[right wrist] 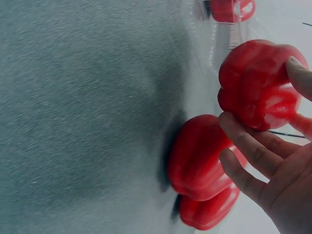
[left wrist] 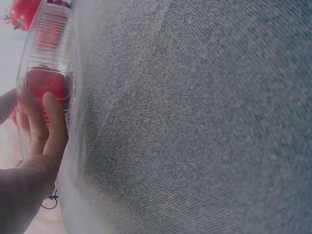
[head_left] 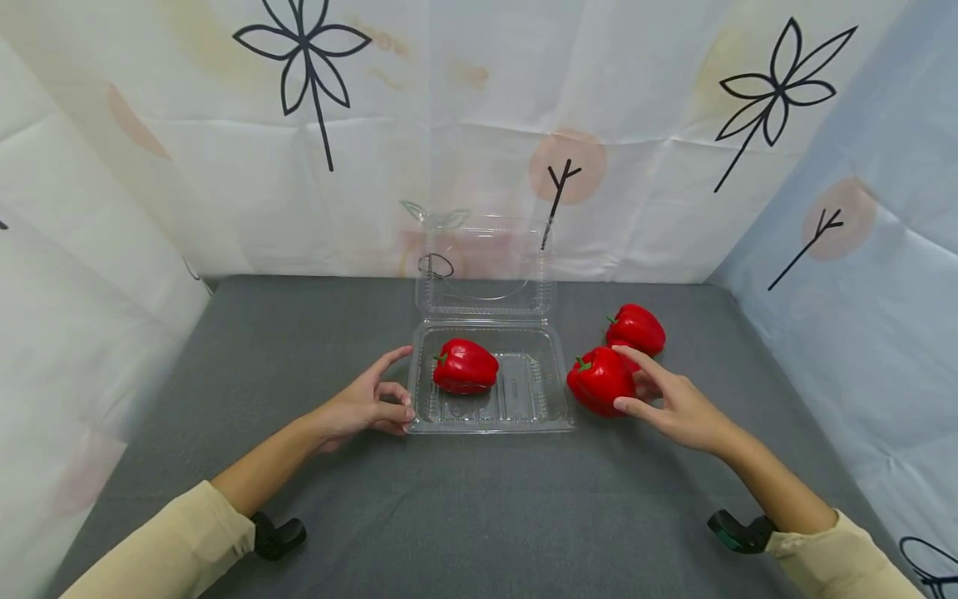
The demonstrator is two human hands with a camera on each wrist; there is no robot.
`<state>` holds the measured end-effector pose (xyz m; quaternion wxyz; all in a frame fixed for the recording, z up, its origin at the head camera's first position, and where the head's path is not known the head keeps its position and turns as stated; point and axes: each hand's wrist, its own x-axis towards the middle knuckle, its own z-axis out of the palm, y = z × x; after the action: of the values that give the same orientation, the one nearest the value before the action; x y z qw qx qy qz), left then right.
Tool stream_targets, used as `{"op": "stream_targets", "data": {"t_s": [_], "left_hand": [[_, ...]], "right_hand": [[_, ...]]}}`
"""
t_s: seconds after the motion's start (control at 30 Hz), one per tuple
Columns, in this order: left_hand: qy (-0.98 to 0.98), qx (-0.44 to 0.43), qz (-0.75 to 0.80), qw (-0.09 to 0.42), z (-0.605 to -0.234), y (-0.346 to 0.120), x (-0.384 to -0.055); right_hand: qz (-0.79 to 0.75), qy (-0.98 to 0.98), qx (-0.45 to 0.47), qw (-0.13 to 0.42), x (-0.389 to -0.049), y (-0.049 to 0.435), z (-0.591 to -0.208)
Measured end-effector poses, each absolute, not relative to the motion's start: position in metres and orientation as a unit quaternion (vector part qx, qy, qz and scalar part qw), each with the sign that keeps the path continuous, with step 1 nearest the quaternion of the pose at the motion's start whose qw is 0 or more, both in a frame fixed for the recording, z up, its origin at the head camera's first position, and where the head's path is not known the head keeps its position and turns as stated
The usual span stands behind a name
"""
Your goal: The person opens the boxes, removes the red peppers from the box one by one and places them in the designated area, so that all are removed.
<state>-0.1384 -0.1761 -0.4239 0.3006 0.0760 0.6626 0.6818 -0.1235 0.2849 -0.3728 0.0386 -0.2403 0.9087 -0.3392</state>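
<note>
A clear plastic clamshell container [head_left: 490, 429] stands on the table, its hinged lid [head_left: 486, 306] raised at the back. One red bell pepper [head_left: 466, 366] lies inside, toward the left, green stem pointing left. My left hand [head_left: 362, 405] holds the container's left side, thumb at the rim and fingers against the outer wall [left wrist: 56, 119]. Just right of the container, my right hand [head_left: 684, 408] grips a second red bell pepper [head_left: 600, 383] between thumb and fingers. In the right wrist view this pepper [right wrist: 258, 85] hangs above the cloth.
Two more red bell peppers, a nearer one [right wrist: 202, 156] and a farther one [right wrist: 209, 209], lie on the table by the right hand. In the head view one of these peppers [head_left: 636, 327] shows behind the gripped one. Grey cloth [head_left: 479, 516] covers the table; printed fabric [head_left: 479, 141] hangs behind.
</note>
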Motion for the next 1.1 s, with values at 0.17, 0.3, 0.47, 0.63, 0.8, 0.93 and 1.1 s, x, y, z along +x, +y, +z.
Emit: {"op": "stream_targets", "data": {"t_s": [0.17,0.3,0.47,0.63,0.8,0.93,1.1], "left_hand": [[0.663,0.075,0.682,0.301,-0.424,-0.176,-0.139],[0.661,0.077,0.683,0.302,-0.424,-0.177,-0.139],[0.660,0.075,0.684,0.303,-0.425,-0.177,-0.139],[0.661,0.074,0.683,0.301,-0.425,-0.177,-0.138],[0.662,0.071,0.684,0.298,-0.424,-0.177,-0.138],[0.662,0.071,0.684,0.298,-0.424,-0.177,-0.138],[0.658,0.076,0.686,0.301,-0.424,-0.176,-0.138]], "right_hand": [[-0.335,0.908,-0.250,0.039,-0.122,0.291,-0.380],[-0.330,0.911,-0.245,0.042,-0.121,0.295,-0.386],[-0.317,0.916,-0.237,0.058,-0.119,0.298,-0.394],[-0.305,0.920,-0.235,0.068,-0.118,0.298,-0.401],[-0.305,0.922,-0.229,0.073,-0.121,0.295,-0.402],[-0.307,0.920,-0.232,0.079,-0.122,0.293,-0.401],[-0.299,0.922,-0.233,0.081,-0.121,0.293,-0.398]]}}
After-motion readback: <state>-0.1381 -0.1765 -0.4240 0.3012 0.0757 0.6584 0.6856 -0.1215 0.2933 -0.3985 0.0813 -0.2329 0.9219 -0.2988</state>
